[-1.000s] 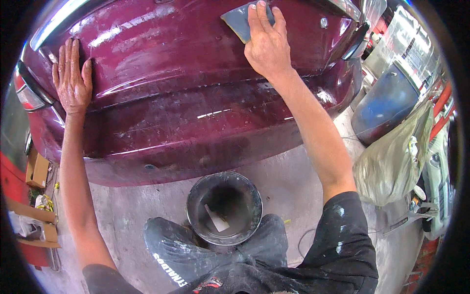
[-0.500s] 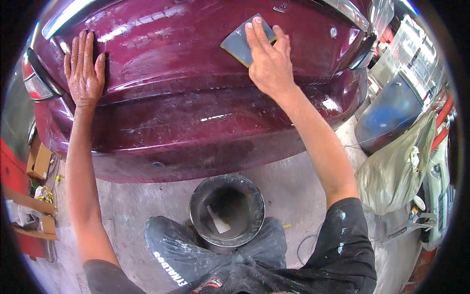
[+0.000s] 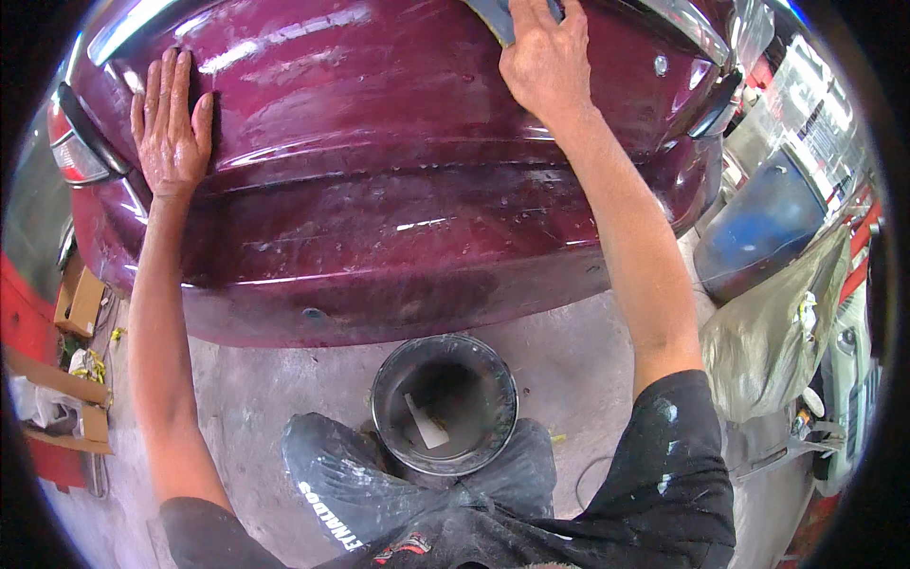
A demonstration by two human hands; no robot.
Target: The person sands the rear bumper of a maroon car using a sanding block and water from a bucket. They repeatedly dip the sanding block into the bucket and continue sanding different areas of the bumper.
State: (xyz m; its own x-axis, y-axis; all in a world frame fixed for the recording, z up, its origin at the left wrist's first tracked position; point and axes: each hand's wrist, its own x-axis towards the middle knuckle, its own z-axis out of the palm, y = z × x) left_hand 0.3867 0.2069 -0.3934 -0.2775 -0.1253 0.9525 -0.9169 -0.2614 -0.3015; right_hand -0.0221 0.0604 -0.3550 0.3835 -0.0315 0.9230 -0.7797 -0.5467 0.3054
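Observation:
My left hand (image 3: pixel 172 133) lies flat on the left part of a wet, dark red car rear (image 3: pixel 351 104), fingers stretched out, holding nothing. Near the upper edge of the view, my right hand (image 3: pixel 548 71) presses a grey sheet of sandpaper (image 3: pixel 493 15) against the same panel; its fingertips and part of the sheet run out of view. Below the bumper (image 3: pixel 398 294), between my knees, stands a round black bucket (image 3: pixel 377 403) with dark liquid in it. A flat whitish strip (image 3: pixel 427 423) leans inside the bucket.
A tail light (image 3: pixel 81 156) sits at the car's left corner. Open cardboard boxes (image 3: pixel 81 303) lie on the left. To the right are a blue-stained dark drum (image 3: pixel 768 218), a draped plastic sheet (image 3: pixel 768 346) and a pale car part (image 3: pixel 848 379). Concrete floor (image 3: pixel 569 370) runs below the bumper.
My right hand has slid the sandpaper up the panel, away from me, and slightly right. The left hand stays flat at its place on the panel. The whole view has shifted slightly.

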